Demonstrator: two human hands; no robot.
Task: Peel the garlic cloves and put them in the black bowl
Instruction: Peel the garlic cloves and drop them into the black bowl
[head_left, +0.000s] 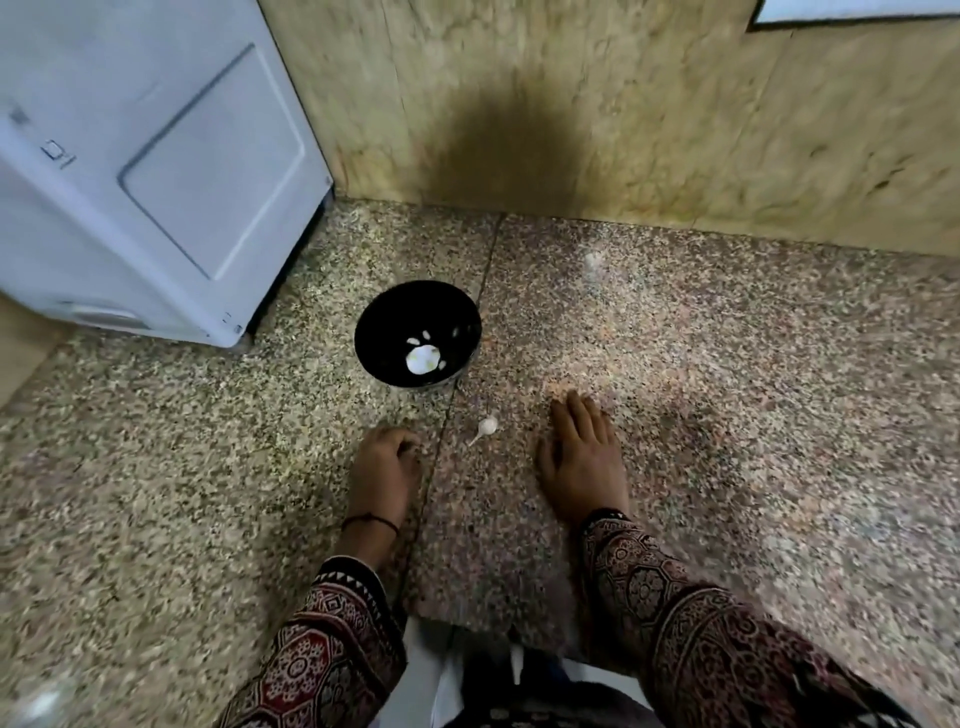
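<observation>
Floor (208, 467): speckled stone, a joint line running between the hands.
Bowl (379, 317): black, upright on the floor, near a white appliance (156, 182); pale peeled pieces lie in its bottom.
Garlic (487, 427): one small white piece with a stem, on the floor between the hands, touching neither, just short of the bowl.
Left hand (387, 467): knuckles up, fingers curled under on the floor; any contents cannot be told.
Right hand (584, 457): flat on the floor, fingers straight, holding nothing.
Sleeves (675, 623): patterned red and black.
</observation>
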